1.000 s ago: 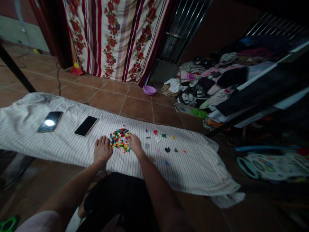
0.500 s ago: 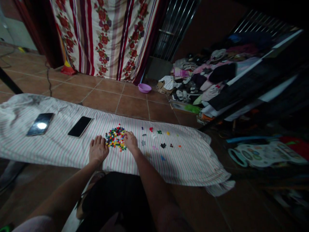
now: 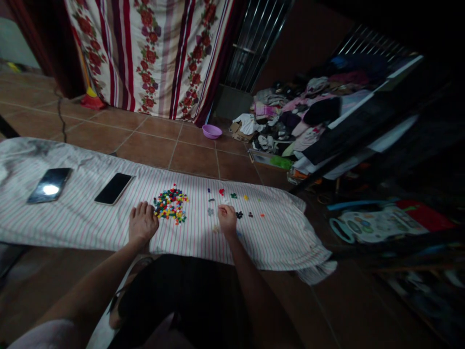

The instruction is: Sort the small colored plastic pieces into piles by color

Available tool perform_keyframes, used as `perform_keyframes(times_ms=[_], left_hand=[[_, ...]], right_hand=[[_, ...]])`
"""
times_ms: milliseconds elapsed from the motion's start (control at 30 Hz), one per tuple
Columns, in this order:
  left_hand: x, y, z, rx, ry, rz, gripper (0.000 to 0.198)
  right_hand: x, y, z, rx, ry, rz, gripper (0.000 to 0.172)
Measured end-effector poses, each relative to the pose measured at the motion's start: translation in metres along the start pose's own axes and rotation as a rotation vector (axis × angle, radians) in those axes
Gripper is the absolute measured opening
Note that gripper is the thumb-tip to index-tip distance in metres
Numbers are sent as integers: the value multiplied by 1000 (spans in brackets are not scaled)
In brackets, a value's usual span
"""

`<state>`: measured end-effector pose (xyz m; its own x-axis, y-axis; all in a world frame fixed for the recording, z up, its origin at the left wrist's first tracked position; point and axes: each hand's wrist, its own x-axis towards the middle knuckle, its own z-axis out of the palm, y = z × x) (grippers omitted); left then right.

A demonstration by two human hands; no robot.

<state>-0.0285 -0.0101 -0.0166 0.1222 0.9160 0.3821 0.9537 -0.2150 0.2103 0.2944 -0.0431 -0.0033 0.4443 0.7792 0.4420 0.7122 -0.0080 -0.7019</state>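
Note:
A heap of small many-coloured beads (image 3: 170,204) lies on a striped cloth (image 3: 87,220) spread over the floor. My left hand (image 3: 141,224) rests flat on the cloth just left of the heap, fingers apart. My right hand (image 3: 227,218) is to the right of the heap, among several small sorted clusters of beads (image 3: 240,214), fingers curled down on the cloth. Whether it pinches a bead is too small to tell.
Two dark phones (image 3: 113,188) (image 3: 50,185) lie on the cloth to the left. Behind are a tiled floor, a purple bowl (image 3: 211,131), a flowered curtain (image 3: 156,53) and a pile of clothes (image 3: 298,121). A toy board (image 3: 370,224) lies at right.
My right hand has left the right edge of the bead heap and moved right to the small sorted clusters. The left hand stays put. The camera view has shifted slightly.

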Motion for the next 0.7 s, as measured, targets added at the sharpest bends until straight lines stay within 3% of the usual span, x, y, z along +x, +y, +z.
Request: perform_keyframes(times_ms=[100, 233, 700], left_hand=[[0, 1, -1, -9, -2, -7, 35], [1, 3, -5, -26, -5, -18, 36], [1, 3, -5, -35, -4, -26, 37]], right_hand=[[-13, 20, -14, -79, 65, 12, 21], [-30, 31, -16, -129, 93, 61, 27], [-48, 30, -5, -168, 122, 74, 28]])
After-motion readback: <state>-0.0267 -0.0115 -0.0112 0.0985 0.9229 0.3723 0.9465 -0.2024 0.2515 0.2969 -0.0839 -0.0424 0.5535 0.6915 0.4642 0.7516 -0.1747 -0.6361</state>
